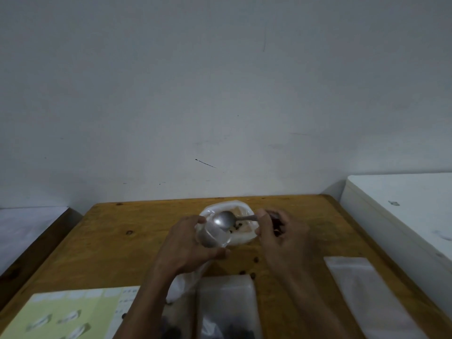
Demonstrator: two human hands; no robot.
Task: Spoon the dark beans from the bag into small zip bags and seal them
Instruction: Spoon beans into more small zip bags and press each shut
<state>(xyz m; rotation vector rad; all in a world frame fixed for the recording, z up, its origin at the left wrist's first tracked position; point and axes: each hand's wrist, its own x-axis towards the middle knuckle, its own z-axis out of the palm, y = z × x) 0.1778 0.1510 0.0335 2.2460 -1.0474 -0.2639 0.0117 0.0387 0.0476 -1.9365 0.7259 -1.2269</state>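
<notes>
On the wooden table (137, 241) at frame centre, my left hand (188, 243) grips an open zip bag (215, 237); my right hand (276, 231) pinches the spoon (223, 220), bowl looking empty at its mouth. I judge scooping more beans (238, 226) comes next.

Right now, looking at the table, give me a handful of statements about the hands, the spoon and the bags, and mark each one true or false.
1. The right hand holds the metal spoon by its handle. True.
2. The left hand rests flat on the green sheet. False: it grips the open mouth of a small clear zip bag; the green sheet lies untouched at the near left corner.
3. The spoon's bowl sits at the mouth of the small bag. True.
4. The wooden table has no spilled beans. False: a few loose beans lie between the hands.
5. An empty clear bag lies flat to the right of the hands. True.
</notes>
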